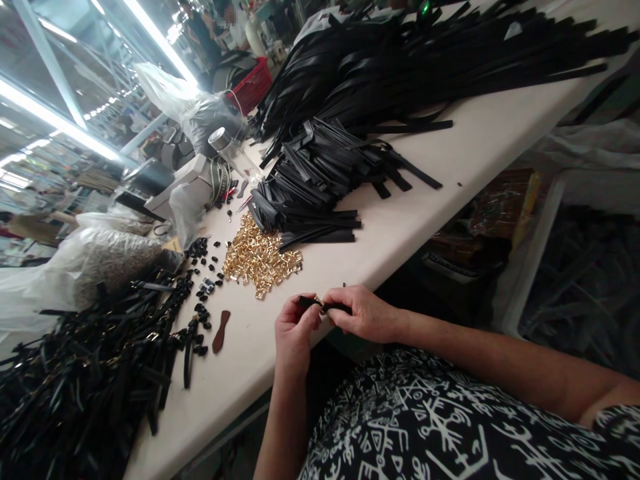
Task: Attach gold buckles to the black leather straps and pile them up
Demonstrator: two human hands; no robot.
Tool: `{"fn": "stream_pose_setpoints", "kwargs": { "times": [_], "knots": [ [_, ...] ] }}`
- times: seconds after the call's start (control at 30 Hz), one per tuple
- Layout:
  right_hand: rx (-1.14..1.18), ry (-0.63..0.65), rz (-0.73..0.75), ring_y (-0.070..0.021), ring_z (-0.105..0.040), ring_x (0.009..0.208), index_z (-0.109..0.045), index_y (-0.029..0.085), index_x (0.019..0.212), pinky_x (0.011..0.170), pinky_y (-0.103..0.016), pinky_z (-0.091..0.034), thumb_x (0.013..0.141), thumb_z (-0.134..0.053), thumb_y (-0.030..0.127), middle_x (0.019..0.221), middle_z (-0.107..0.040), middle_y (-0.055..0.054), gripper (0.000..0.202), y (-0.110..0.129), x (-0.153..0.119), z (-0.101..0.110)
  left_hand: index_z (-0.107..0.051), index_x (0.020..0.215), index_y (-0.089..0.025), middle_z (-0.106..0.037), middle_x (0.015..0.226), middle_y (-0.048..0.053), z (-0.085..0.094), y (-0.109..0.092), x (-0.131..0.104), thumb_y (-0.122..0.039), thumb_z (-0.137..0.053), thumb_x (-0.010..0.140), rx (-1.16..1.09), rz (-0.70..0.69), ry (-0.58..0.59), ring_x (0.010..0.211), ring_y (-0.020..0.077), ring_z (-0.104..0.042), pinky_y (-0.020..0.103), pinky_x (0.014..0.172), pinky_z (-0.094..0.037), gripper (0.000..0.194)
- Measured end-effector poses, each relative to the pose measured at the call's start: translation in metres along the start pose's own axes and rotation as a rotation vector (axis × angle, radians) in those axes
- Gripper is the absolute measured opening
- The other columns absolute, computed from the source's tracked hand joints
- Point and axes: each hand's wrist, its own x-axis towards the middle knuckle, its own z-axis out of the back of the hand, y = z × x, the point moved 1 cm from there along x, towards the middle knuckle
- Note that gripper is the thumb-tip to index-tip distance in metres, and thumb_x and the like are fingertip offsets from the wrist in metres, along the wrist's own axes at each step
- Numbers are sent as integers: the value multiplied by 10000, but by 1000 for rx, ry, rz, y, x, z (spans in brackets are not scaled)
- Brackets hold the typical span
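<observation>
A: What's the biggest thing there?

B: The pale table [400, 217], running from lower left to upper right. Across its far right end lies a broad spread of long black straps [400, 73].

A: And after that?

B: A tangled heap of black strips [85, 380] with gold glints in it, at the lower left. Then a pile of shorter black strips [310, 173], just in front of the long ones, and touching its near end, a mound of gold-coloured buckles [260, 257].

A: Where are the hands?

B: Close together at the near edge of the table, below the gold mound. The left hand [295, 330] pinches one end between thumb and forefinger; the right hand [367, 313] grips the other side, its thumb and fingers pressed together.

A: One end of what?

B: A short black piece [339, 307] — it spans the gap between the two hands, partly covered by the fingers.

A: Anything smaller?

B: A brown waisted piece [221, 331] flat on the table, left of the hands; small black bits [201, 313] scattered beside it; and a speck of gold [320, 301] between the fingertips — too small to make out its shape
</observation>
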Motion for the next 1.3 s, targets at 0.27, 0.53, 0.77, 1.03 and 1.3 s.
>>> {"fn": "stream_pose_setpoints", "kwargs": {
  "times": [0.27, 0.53, 0.77, 1.03, 1.3],
  "knots": [
    [-203, 54, 116, -156, -510, 643, -583, 168, 771, 608, -247, -350, 967, -540, 223, 724, -599, -15, 208, 0, 1, 1, -607, 812, -191, -567, 702, -56, 0, 5, 1, -274, -869, 619, -248, 218, 68, 536, 37, -491, 126, 482, -381, 336],
    [-148, 35, 65, -125, -463, 554, -564, 165, 688, 549, -234, -292, 974, -529, 290, 622, -544, 15, 315, -5, 3, 1, -641, 816, -186, -602, 662, -38, 4, 4, -9, -229, -792, 715, -187, 141, 153, 582, 71, -542, 170, 585, -449, 186],
    [-91, 166, 49, -146, -527, 639, -623, 158, 800, 603, -234, -348, 960, -512, 251, 722, -608, -9, 216, -2, 7, 3, -636, 739, -171, -579, 604, -41, 13, 8, -3, -267, -800, 707, -157, 120, 78, 534, 67, -509, 168, 538, -423, 192],
    [-213, 126, 15, -161, -521, 660, -580, 155, 767, 618, -250, -347, 930, -495, 156, 724, -605, -24, 184, -1, 6, -1, -660, 770, -152, -617, 650, -32, 14, 13, -2, -270, -869, 617, -244, 133, -48, 518, 52, -517, 149, 507, -419, 284],
    [-413, 64, 70, -158, -500, 655, -549, 156, 741, 608, -259, -304, 914, -548, 98, 716, -583, -14, 183, 3, 5, -5, -655, 781, -147, -615, 639, -38, 0, 12, -8, -231, -866, 604, -276, 166, -50, 515, 54, -516, 151, 502, -407, 287]
  ]
}}
